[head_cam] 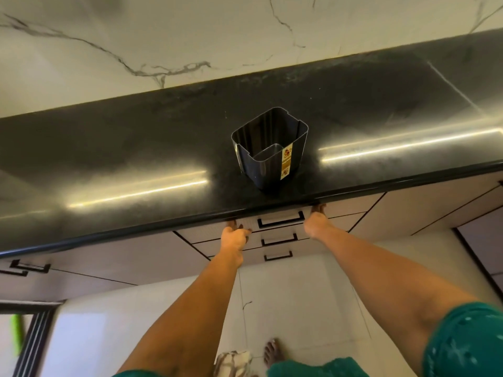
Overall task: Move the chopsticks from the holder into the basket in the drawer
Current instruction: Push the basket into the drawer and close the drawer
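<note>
A pale tiled floor [285, 308] fills the bottom of the frame, and above it runs a row of light cabinet fronts under a long, glossy black counter [136, 148], with white veined marble [136, 36] across the top.

Nearest, at centre frame, both forearms reach up to the top drawer [280, 217], which looks fully or almost fully closed. The left hand [236, 236] is curled against the drawer front left of its black handle [281, 219]; the right hand [318, 220] presses flat at the handle's right end, fingers reaching under the counter lip. Neither grasps any object, though whether the fingers hook the drawer's top edge cannot be told.

Farther back, the dark holder [269, 148] stands upright near the counter's front edge, directly above the drawer, and appears empty. No chopsticks or basket are visible; presumably they sit inside the shut drawer.

The step seems to be seating the drawer. Even pressure from both palms would keep it square, with fingertips clear of the gap beneath the counter edge.
</note>
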